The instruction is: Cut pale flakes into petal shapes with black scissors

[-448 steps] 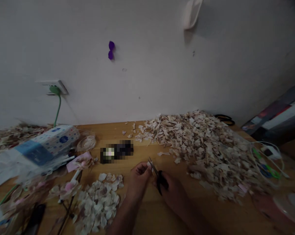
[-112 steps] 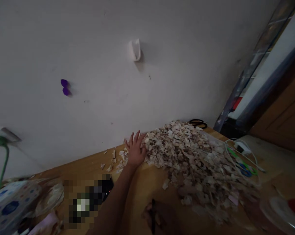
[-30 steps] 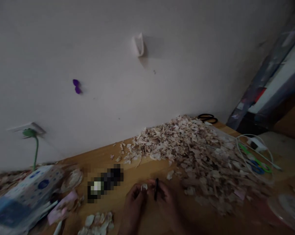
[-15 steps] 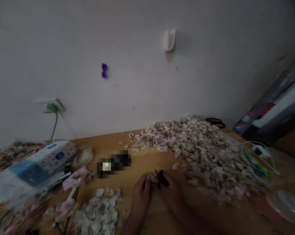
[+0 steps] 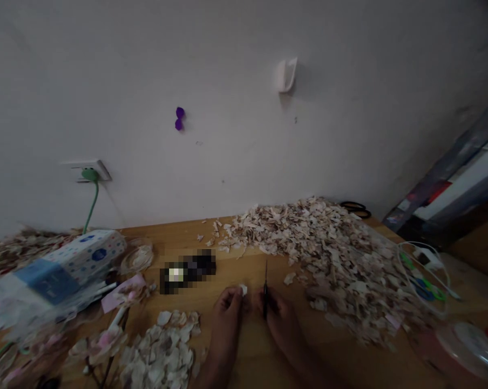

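Between thumb and fingers, my left hand (image 5: 228, 310) pinches a small pale flake (image 5: 243, 290) that looks like a dried petal. My right hand (image 5: 281, 319) is wrapped round dark-handled scissors (image 5: 265, 292), whose blades point away from me toward the wall. A short gap separates the scissors from the flake. To the right and behind spreads a large heap of thin, pale brown flakes (image 5: 309, 227). A smaller pile of rounder, whiter pieces (image 5: 158, 351) lies left of my left forearm.
At the left stand a blue and white tissue box (image 5: 74, 265) and pink artificial flowers (image 5: 106, 340). A pixelated dark object (image 5: 187, 273) lies mid-table. On the right are a white cable (image 5: 446, 275), green-blue scissors (image 5: 428, 289) and a clear-lidded container (image 5: 462, 346). Black-handled scissors (image 5: 356, 209) rest by the wall.
My hands have moved apart slightly. The scissors have turned from pointing left to pointing straight ahead, seen edge-on. More of the pale flake shows at my left fingertips.
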A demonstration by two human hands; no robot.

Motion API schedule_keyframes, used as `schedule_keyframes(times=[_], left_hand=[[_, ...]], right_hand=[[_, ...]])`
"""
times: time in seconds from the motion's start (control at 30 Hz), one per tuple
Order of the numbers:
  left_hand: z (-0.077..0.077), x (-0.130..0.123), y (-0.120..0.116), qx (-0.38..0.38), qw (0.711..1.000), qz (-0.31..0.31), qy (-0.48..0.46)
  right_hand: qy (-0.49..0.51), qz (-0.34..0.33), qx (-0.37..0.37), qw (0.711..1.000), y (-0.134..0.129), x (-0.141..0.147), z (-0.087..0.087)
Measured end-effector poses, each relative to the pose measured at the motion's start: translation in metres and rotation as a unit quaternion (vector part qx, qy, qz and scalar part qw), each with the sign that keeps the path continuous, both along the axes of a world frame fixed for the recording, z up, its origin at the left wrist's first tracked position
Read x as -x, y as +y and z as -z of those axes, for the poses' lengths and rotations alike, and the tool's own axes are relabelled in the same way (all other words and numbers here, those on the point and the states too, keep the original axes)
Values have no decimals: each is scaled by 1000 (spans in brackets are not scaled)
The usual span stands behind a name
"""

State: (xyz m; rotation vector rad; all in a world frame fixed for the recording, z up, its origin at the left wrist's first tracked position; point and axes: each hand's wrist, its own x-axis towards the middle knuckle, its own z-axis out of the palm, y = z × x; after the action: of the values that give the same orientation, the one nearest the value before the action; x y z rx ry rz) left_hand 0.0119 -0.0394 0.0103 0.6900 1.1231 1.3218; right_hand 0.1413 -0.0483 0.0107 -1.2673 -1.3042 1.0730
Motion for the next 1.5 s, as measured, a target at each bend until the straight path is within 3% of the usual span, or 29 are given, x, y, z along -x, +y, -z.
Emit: schedule_keyframes(times=[0.13,0.27,0.37,0.67,1.07,1.27,1.5], left_hand=[[-3,4,1,53,977,-94,-183],[-11,4,-1,86,954,-133,-254],[-17,1,-4,69,950,-123,-278],[-19,-4,-11,-4,978,-28,-207],[-8,-6,-12,-12,982,-32,-184],[-10,-6,-11,-14,983,-16,-180],[-13,-6,-12,9,982,-40,-187]], right_hand=[[-48,-67,36,996,-8,3,1],[-124,-58,51,989,-15,6,0],[-181,-65,46,980,-17,7,-6],[-193,-104,35,975,-16,5,-14],[-221,-104,16,970,-18,2,-8],[-210,-106,11,972,-18,2,-11],[-199,-102,15,975,-18,3,-12]])
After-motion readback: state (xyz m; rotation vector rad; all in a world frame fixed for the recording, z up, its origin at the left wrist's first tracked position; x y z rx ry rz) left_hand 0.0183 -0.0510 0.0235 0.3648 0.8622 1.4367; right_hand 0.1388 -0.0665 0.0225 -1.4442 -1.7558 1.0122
